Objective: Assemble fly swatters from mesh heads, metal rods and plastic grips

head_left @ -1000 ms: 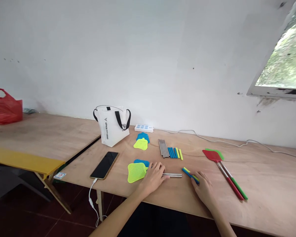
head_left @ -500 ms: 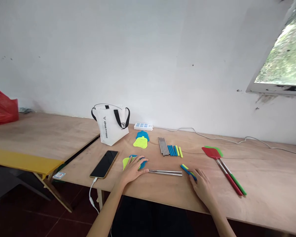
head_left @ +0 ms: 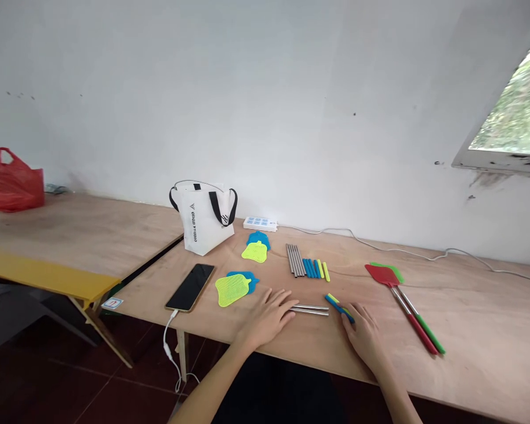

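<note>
My left hand [head_left: 269, 317] lies flat with its fingers spread, covering the left ends of two shiny metal rods [head_left: 313, 310]. To its upper left, a yellow-green fly swatter head [head_left: 232, 290] partly overlaps a blue swatter head [head_left: 252, 281]. My right hand [head_left: 363, 328] rests on the table, fingers loosely extended over the near ends of a blue grip tube [head_left: 335, 304] and a yellow one [head_left: 331, 297]. The tubes' far ends stick out toward the rods. Whatever is under the right palm is hidden.
Behind lie grey metal rods [head_left: 295, 260], several blue and yellow grip tubes [head_left: 310, 268] and another yellow-green swatter head [head_left: 255, 252]. A red swatter [head_left: 383, 274] with a green one is at right. A phone [head_left: 191, 287], white bag [head_left: 207, 221] and power strip [head_left: 259, 224] are left.
My left hand has slid right, off the swatter heads and onto the left ends of the metal rods, uncovering both heads. My right hand stays at the grip tubes. The view has shifted slightly.
</note>
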Motion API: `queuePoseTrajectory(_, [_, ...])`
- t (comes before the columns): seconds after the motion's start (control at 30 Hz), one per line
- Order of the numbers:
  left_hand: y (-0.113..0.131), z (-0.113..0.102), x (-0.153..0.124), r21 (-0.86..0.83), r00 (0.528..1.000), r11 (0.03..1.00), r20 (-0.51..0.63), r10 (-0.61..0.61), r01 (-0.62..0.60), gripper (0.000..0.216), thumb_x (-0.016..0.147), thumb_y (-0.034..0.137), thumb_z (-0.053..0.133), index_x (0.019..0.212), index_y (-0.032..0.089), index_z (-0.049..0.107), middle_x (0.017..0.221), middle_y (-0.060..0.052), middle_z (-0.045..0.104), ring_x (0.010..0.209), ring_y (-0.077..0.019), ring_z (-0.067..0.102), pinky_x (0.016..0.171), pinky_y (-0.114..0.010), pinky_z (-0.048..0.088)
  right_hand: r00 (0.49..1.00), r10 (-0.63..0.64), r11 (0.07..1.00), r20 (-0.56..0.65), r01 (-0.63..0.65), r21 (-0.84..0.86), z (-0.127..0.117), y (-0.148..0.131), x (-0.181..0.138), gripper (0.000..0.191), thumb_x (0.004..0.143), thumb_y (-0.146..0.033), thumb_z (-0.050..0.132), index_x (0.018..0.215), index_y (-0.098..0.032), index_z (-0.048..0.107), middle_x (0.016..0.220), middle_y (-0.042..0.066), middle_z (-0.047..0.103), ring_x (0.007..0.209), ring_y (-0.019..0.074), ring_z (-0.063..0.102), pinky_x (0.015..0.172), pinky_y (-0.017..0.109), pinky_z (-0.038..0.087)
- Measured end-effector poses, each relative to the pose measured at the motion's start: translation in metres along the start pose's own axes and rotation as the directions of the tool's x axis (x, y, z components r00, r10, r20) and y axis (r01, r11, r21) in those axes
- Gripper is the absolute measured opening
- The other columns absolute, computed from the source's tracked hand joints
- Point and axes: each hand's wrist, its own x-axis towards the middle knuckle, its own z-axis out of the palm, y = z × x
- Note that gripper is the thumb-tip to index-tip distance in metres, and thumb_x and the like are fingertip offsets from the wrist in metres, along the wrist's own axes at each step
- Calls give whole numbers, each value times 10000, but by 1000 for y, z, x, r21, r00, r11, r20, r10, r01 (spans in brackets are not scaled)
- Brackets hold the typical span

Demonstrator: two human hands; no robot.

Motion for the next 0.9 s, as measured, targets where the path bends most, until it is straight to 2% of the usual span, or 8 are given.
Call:
queuePoseTrajectory(0.1, [4,4,1,-23,1000,1000,-9,-17,17,203,1063,333,484,1196,285,631,1357,-6,595,1268,-204,526,1110,-385,361,1000,6,1000,10,-6,8,0,-1,0,345,972,-357,412,1195,-296,668,1085,58,685,1039,254,616,916,418,489])
queuePoseTrajectory(0.23, [0,5,4,19,993,994,-36,-111,112,125,1053,301,506,1054,226,605,1140,-13,642,1081,-203,585,964,-369,416,1000,6,1000,9,-6,13,1,0,1,341,972,-361,415,1190,-306,672,1075,55,684,1037,256,613,937,432,480])
queuePoseTrajectory(0.4, [-12,1,4,80,967,966,-87,-237,244,68,1040,231,502,997,210,550,1072,-31,615,1043,-233,553,912,-379,418,1000,-3,1000,1,3,15,3,2,1,347,975,-367,406,1192,-314,672,1064,56,683,1032,258,617,925,430,483])
queuePoseTrajectory(0.57, [-17,-9,1,22,970,972,-63,-233,235,127,1020,124,456,1031,219,539,1085,-34,582,1022,-210,542,893,-343,431,1000,7,1000,-1,-7,-9,4,1,1,323,990,-397,401,1159,-294,656,1064,59,683,1017,260,628,890,412,482])
queuePoseTrajectory(0.7, [-15,-11,0,88,979,977,-75,-187,194,85,1039,289,497,1073,238,556,1100,-30,580,1042,-231,548,891,-371,423,999,35,996,-24,-37,-78,3,-2,0,334,993,-522,428,1024,-273,648,1005,64,681,959,269,639,821,396,471])
queuePoseTrajectory(0.77, [-15,-9,0,106,978,974,-75,-193,201,153,1024,386,542,1037,236,565,1091,-30,577,1032,-237,555,877,-373,427,999,27,994,-37,-30,-106,3,-4,-1,366,997,-559,417,990,-270,642,1001,64,685,956,266,641,818,392,463])
queuePoseTrajectory(0.9, [-16,-5,1,124,983,976,-66,-170,177,179,1032,394,539,977,224,562,1068,-28,575,1006,-228,555,867,-368,427,998,-30,990,-53,23,-136,0,-13,-1,387,1027,-543,368,1034,-274,647,1071,71,700,1004,260,643,868,407,448])
